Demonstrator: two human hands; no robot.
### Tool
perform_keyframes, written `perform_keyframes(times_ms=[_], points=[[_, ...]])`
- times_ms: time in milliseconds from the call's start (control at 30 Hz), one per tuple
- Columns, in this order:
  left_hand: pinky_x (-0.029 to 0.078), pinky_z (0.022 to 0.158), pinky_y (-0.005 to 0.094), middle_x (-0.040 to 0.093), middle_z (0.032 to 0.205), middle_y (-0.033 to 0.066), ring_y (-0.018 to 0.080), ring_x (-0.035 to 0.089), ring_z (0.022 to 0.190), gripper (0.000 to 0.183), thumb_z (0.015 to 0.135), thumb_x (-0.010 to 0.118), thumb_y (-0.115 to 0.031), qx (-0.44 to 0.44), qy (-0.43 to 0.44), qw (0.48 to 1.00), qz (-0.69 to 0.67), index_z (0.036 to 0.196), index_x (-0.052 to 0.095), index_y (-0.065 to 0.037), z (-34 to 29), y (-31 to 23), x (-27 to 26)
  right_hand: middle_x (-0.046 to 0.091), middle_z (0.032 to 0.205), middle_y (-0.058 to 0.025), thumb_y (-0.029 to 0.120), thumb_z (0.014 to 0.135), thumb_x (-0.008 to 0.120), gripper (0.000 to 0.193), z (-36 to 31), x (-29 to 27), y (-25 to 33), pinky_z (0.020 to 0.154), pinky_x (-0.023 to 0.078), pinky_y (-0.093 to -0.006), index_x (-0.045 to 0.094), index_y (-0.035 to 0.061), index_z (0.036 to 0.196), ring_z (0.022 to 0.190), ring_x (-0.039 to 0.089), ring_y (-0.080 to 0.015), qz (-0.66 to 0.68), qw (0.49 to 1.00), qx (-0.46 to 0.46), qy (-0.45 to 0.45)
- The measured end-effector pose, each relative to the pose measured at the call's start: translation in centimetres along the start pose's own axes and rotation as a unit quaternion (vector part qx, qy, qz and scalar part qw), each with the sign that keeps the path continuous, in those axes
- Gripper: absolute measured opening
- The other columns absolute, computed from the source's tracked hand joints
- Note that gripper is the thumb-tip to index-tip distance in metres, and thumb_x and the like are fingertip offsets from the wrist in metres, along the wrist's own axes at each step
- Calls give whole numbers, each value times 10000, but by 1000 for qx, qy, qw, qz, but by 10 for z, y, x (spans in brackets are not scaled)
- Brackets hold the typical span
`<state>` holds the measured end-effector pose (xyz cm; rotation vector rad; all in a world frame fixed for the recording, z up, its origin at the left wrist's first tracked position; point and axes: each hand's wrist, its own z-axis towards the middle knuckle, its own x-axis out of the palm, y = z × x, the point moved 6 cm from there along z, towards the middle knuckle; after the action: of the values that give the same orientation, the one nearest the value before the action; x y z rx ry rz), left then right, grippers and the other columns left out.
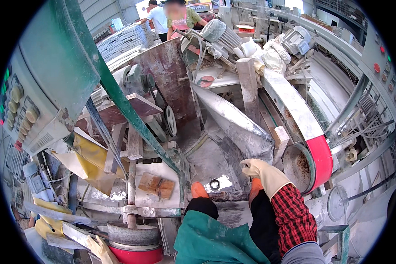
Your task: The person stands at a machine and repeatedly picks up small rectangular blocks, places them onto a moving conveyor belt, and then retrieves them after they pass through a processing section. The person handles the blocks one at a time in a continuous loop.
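Left hand (199, 190), orange glove: grip state indeterminate | right hand (265, 174), cream glove: released, braced flat on dusty grey machine guard (237, 127) | I see small metal ring (214, 184) between hands.

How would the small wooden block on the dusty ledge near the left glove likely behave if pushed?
The wooden block looks flat and stiff, so it would probably slide rather than roll or tip. The ledge under it is coated in pale dust, which may let it skid easily. It seems light for its size, though that is a guess.

Dusty chute (233, 123) and red-edged belt wheel (310, 165) crowd the gloved right grip (262, 172)
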<state>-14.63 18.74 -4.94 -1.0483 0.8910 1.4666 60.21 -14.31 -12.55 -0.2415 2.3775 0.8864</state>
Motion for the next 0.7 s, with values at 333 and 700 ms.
perform_keyframes(times_ms=[333, 700], points=[[315, 1071, 461, 391, 1440, 221, 400, 375, 1307, 578, 917, 535, -347, -26, 31, 999, 13, 1417, 389, -97, -15, -12, -11, 649, 1154, -158, 312, 839, 564, 541, 16, 9, -9, 900, 481, -361, 502, 188, 1362, 1026, 629, -290, -65, 997, -42, -27], [290, 1094, 470, 378, 1461, 199, 387, 345, 1339, 570, 916, 542, -329, -48, 51, 997, 17, 1438, 373, -174, -28, -26, -22, 613, 1246, -132, 342, 845, 532, 536, 15, 13, 5, 987, 452, -389, 490, 223, 1365, 1151, 578, -309, -106, 994, -40, -3]])
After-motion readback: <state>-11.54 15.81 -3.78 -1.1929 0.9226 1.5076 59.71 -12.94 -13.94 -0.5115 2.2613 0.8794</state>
